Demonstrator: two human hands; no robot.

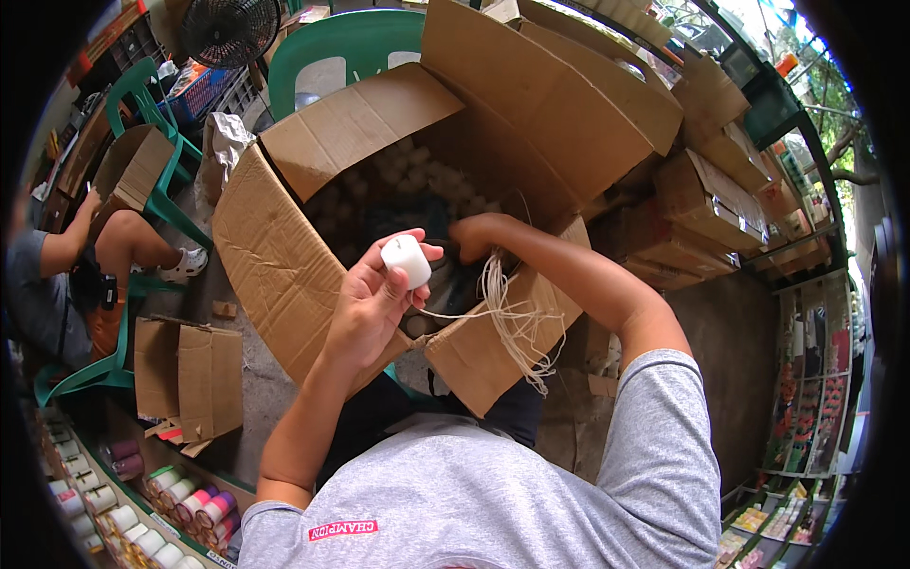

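A short white candle (406,263) with a small wick on top is pinched upright in the fingers of my left hand (368,302), held over the near side of a large open cardboard box (275,261). One pale string runs from beside that hand toward a bundle of white wicks (507,318) draped over the box's near right flap. My right hand (480,235) reaches over this flap into the box, its fingers curled; what they hold, if anything, is hidden. Many white candles (417,171) lie in the shadowed far part of the box.
A green plastic chair (332,38) stands behind the box. Stacked cartons (706,194) line the right side. On the left sits another person (57,275), near a small open carton (209,379). Shelves of colored candles (175,493) fill the lower left.
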